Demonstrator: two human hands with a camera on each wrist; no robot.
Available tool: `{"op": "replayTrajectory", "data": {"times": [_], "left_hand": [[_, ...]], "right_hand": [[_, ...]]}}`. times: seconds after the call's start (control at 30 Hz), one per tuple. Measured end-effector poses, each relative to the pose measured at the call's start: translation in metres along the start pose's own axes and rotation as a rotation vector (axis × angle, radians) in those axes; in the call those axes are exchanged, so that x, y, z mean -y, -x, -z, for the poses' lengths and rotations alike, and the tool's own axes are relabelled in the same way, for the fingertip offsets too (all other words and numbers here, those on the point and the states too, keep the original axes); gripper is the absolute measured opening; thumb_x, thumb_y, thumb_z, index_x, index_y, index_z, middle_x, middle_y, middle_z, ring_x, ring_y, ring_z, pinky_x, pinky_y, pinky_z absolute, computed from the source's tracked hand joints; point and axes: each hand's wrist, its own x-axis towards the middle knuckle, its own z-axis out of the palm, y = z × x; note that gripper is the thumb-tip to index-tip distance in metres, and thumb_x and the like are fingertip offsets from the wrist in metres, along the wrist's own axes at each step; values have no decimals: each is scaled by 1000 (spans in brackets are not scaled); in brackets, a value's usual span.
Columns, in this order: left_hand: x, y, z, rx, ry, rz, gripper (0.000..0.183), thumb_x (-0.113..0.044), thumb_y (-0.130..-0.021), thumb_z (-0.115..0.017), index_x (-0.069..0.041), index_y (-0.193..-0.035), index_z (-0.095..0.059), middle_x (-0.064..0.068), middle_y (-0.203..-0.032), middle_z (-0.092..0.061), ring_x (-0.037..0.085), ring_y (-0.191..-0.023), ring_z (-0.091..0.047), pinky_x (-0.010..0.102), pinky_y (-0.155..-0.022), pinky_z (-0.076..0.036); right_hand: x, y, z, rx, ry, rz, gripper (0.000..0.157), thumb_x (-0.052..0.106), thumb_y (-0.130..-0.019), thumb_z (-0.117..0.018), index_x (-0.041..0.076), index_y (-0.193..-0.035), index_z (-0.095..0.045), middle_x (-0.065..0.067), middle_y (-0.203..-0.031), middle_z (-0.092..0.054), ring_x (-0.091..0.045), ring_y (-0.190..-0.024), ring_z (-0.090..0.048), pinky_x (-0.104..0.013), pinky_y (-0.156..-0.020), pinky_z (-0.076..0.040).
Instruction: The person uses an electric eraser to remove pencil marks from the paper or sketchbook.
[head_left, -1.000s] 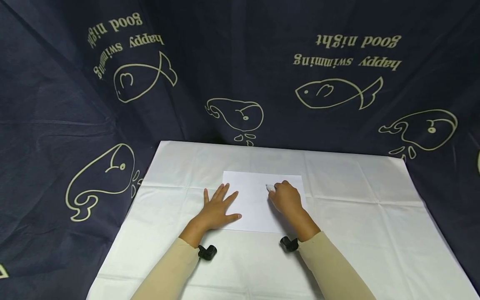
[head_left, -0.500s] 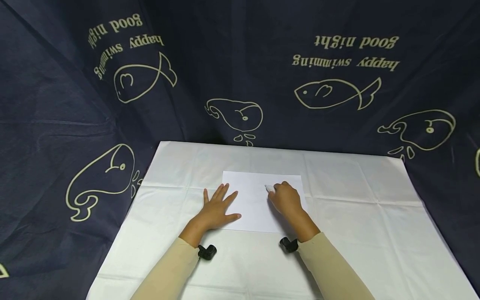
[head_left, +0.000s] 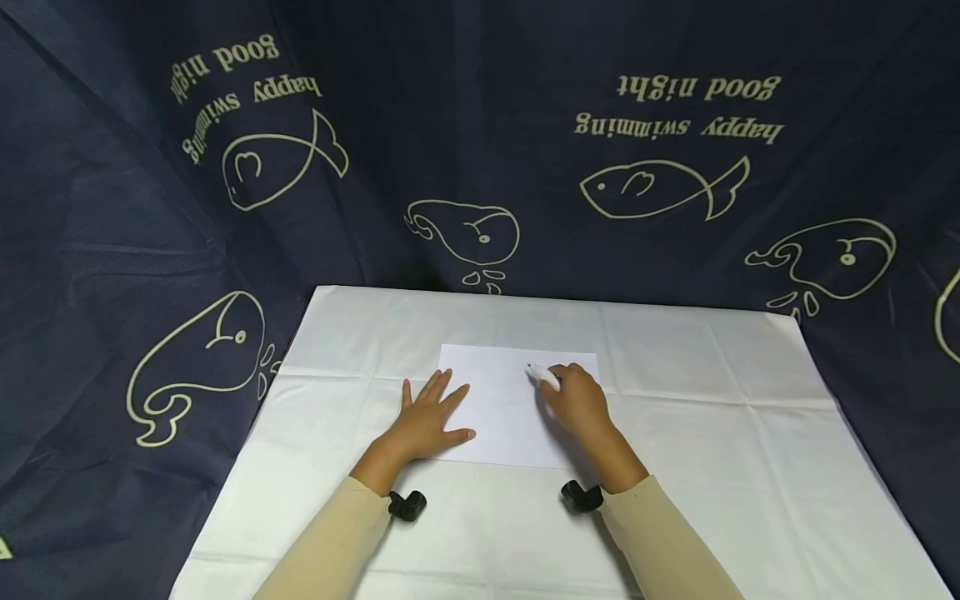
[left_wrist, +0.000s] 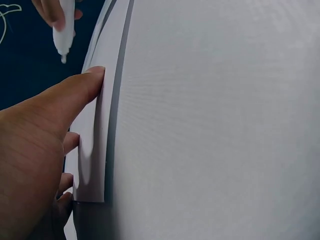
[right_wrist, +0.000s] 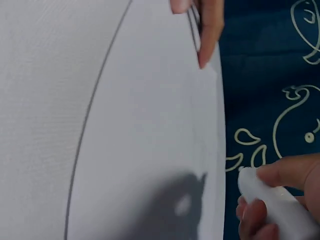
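A blank-looking sheet of white paper (head_left: 504, 412) lies on the white-covered table in the head view. My left hand (head_left: 422, 427) rests flat on its left side, fingers and thumb spread. Over the right part of the sheet, my right hand (head_left: 581, 404) grips a small white squeeze bottle (head_left: 544, 377) with a narrow tip pointing to the far left. In the left wrist view the bottle (left_wrist: 64, 31) tapers to a thin nozzle, apart from the paper. Thumb and fingers wrap the bottle (right_wrist: 287, 210) in the right wrist view. Its exact kind is unclear.
A creased white cloth (head_left: 690, 467) covers the table. Behind it hangs a dark blue curtain (head_left: 540, 50) with outlined fish, whales and upside-down lettering. Small black wrist cameras (head_left: 407, 506) sit at both sleeve cuffs.
The right hand has turned slightly and lifts a little, so more of the white squeeze bottle shows. My left hand stays spread on the paper. The whole head view has shifted slightly.
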Motion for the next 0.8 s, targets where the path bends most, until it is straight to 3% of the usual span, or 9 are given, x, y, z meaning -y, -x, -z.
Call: {"op": "replayTrajectory", "data": {"times": [0.23, 0.37, 0.47, 0.6, 0.8], "left_hand": [[5, 7, 6, 4, 31, 19, 82, -58, -92, -64, -22, -160, -33, 14, -171, -10, 33, -160, -4, 74, -118, 6], [9, 9, 12, -17, 50, 24, 81, -53, -92, -67, -19, -158, -36, 16, -171, -12, 35, -159, -6, 75, -117, 5], [11, 10, 16, -10, 57, 30, 80, -51, -92, -67, -19, -158, -36, 16, -171, -11, 35, -160, -5, 75, -118, 5], [13, 12, 19, 3, 63, 39, 79, -49, -93, -68, -18, -158, -36, 16, -171, -11, 35, -159, -5, 75, -117, 5], [16, 15, 22, 18, 65, 54, 79, -48, -92, -68, -18, -158, -36, 16, -171, -10, 37, -159, -4, 76, -117, 6]], "right_hand": [[-13, 5, 12, 53, -159, -49, 39, 30, -98, -64, 2, -126, -69, -19, -113, -72, -29, -95, -68, -47, -83, -54], [-25, 7, 17, 63, -245, -106, 40, 29, -99, -64, 1, -128, -67, -19, -110, -72, -27, -85, -68, -38, -69, -56], [-34, 9, 20, 54, -283, -136, 44, 30, -100, -63, -2, -129, -65, -23, -112, -69, -31, -88, -69, -34, -65, -57], [-43, 12, 22, 34, -286, -154, 47, 33, -100, -63, -4, -129, -64, -24, -116, -65, -37, -104, -67, -37, -73, -58], [-53, 17, 23, 26, -278, -177, 48, 34, -100, -62, -4, -130, -64, -24, -116, -66, -38, -107, -65, -42, -79, -57]]}}
